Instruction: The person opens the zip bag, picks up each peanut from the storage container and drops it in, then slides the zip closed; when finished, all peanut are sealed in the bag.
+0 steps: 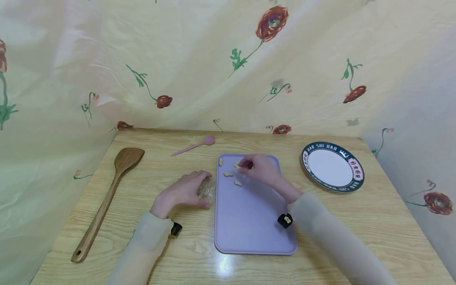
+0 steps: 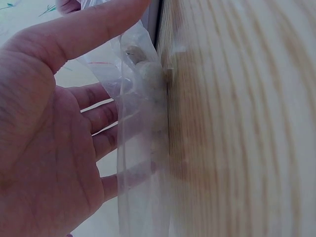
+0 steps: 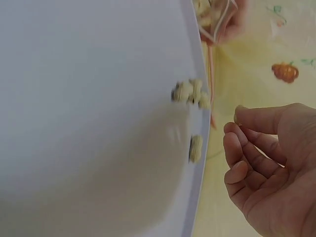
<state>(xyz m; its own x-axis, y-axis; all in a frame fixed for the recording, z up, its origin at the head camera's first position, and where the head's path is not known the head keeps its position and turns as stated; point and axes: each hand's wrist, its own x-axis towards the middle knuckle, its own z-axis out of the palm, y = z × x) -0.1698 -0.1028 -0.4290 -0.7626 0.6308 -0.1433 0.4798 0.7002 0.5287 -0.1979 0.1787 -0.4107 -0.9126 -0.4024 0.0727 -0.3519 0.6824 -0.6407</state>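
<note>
My left hand (image 1: pixel 185 189) curves its thumb and fingers round a clear plastic bag (image 1: pixel 207 190) at the left edge of the lilac tray (image 1: pixel 254 221). Pale peanuts in their shells (image 2: pixel 148 71) show through the film in the left wrist view. Over the far part of the tray is my right hand (image 1: pixel 261 170), fingers loosely bent. In the right wrist view its thumb and fingertips (image 3: pixel 239 114) have no peanut between them. Several peanuts (image 1: pixel 238 183) lie towards the tray's far left corner, one (image 1: pixel 236 165) right by the right fingertips in the head view.
To the left lies a long wooden spatula (image 1: pixel 103 206). A small pink spoon (image 1: pixel 209 139) rests behind the tray. At the right is a white plate with a dark patterned rim (image 1: pixel 329 168). Flowered cloth (image 1: pixel 213 79) hangs behind the wooden table (image 1: pixel 374 233).
</note>
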